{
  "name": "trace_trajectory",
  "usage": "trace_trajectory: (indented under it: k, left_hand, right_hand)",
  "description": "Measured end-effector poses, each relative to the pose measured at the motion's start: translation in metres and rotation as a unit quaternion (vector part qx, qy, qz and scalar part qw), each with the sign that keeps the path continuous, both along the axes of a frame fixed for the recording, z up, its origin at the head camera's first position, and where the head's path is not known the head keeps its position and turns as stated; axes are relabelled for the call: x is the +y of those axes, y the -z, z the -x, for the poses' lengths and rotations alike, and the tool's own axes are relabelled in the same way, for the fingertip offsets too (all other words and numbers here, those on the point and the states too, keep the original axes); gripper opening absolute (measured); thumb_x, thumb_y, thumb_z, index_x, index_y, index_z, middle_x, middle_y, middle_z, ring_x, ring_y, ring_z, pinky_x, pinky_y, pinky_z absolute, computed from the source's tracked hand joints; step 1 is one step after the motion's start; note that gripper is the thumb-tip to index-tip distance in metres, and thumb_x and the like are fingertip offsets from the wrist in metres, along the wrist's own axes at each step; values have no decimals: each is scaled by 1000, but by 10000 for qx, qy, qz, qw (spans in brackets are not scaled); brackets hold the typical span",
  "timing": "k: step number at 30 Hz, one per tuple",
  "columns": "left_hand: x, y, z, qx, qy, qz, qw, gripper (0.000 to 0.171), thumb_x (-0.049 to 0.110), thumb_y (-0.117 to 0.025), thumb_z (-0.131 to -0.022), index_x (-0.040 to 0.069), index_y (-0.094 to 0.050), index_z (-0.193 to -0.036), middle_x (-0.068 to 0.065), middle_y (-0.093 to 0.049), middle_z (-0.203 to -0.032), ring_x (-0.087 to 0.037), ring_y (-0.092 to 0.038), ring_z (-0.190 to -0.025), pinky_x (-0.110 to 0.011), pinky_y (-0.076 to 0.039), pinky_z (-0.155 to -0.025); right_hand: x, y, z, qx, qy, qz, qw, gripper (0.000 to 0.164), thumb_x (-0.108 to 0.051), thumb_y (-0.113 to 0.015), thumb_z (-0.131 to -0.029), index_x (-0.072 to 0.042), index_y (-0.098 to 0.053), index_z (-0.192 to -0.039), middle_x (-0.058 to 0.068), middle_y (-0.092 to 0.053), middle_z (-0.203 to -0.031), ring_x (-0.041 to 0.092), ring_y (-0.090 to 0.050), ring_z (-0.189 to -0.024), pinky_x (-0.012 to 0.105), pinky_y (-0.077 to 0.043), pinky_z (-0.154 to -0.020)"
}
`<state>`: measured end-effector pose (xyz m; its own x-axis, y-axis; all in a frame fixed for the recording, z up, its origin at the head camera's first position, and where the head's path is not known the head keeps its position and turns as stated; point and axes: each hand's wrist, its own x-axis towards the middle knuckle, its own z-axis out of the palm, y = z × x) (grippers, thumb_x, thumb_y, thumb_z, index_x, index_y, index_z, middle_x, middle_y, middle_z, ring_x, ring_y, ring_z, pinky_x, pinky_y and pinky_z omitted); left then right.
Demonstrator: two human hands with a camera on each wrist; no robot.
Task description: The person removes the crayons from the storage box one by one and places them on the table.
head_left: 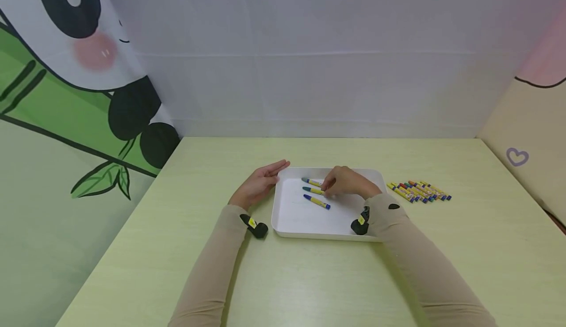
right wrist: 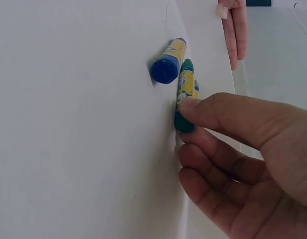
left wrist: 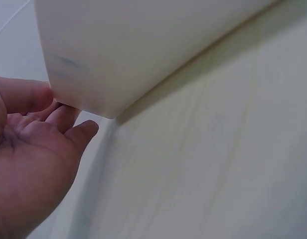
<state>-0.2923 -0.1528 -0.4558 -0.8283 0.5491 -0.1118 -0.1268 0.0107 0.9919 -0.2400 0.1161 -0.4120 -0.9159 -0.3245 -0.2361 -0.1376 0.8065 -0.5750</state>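
Where the left wall (head_left: pixel 40 209) meets the pale table (head_left: pixel 274 287), it bears a cartoon print with a big dark eye, green shapes and leaves. Next comes the left sleeve (head_left: pixel 208 273), with a black device (head_left: pixel 258 230) at its cuff. Above it, the left hand (head_left: pixel 258 184) touches the far left corner of the white tray (head_left: pixel 283 232); its fingers are extended rather than clenched, the thumb at the rim. Three crayons lie one below another in the tray, left of its middle: the dark-tipped crayon (head_left: pixel 311 181) farthest from the person, the green crayon (head_left: pixel 312 190) between, the blue crayon (head_left: pixel 316 202) nearest. Thumb and fingers of the right hand (head_left: pixel 347 182) pinch the green crayon at its right end; whether it rests on the tray I cannot tell. The right sleeve (head_left: pixel 424 258) crosses the tray's right edge. Beyond, a slanted row of crayons (head_left: pixel 417 192), mostly yellow-wrapped, lies on the table. Last is the right wall (head_left: pixel 508 125), with a purple heart.
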Motion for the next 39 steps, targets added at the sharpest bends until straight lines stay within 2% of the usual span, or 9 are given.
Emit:
trace_trajectory:
  k: [6,24,32,39]
  left_hand:
    - [0,-1,0,12,-4,-15,10000,56,-6,-36,-98,13,-33,-151,2,-35,-155,-14,-23,-146,-37,-23,-119]
    - [-1,1,1,30,24,8,10000,57,-6,-36,-98,12,-30,-152,3,-34,-156,-14,-22,-147,-37,-23,-119]
    - [0,0,1,37,55,-46,10000,58,-7,-36,-97,12,-30,-152,2,-33,-156,-14,-21,-147,-37,-22,-119]
    - [2,1,1,26,22,0,10000,57,-7,-36,-98,13,-31,-151,3,-34,-156,-14,-22,-147,-37,-22,-119]
  right_hand:
    - [2,-2,-2,1,18,125,9999,12,-13,-73,-83,-11,-75,-95,3,-69,-91,16,-55,-78,24,-46,-69]
    - [13,-14,-6,390,-323,203,9985,12,-14,-72,-84,-11,-77,-96,2,-71,-93,14,-57,-81,24,-48,-71]
    - [21,-26,-11,393,-196,218,9988,15,-14,-71,-86,-11,-76,-100,3,-71,-96,16,-56,-83,25,-49,-71]
    - [35,-30,-15,569,-212,179,9980,17,-14,-71,-86,-10,-76,-101,4,-72,-97,15,-59,-83,26,-51,-73]
